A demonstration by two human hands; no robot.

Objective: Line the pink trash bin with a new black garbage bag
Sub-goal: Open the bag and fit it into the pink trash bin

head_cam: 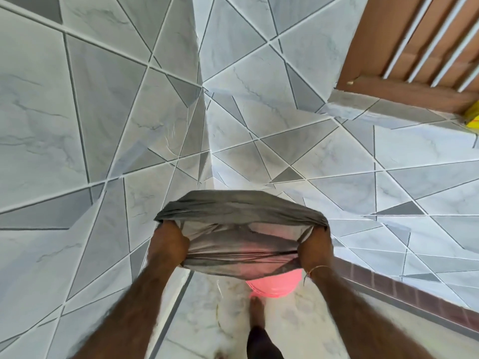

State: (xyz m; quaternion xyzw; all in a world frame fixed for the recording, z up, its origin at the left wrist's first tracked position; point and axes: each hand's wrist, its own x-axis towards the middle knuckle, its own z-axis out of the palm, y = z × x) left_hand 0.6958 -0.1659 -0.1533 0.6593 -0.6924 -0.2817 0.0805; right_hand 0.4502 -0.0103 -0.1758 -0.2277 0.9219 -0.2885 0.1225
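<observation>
A thin black garbage bag point(233, 216) is stretched wide between my two hands at the bottom centre of the head view. My left hand point(168, 244) grips its left edge and my right hand point(315, 251) grips its right edge. The bag's mouth is pulled open, and the film looks grey and see-through. The pink trash bin point(274, 285) stands on the floor right under the bag. Only its near side shows below the bag, and more pink shows faintly through the film. Whether the bag touches the bin's rim I cannot tell.
Grey marbled tiles cover two walls that meet in a corner point(204, 125) behind the bin. A brown wooden door point(404, 58) is at the upper right, with something yellow point(473, 116) by its foot. My bare foot point(258, 312) stands near the bin.
</observation>
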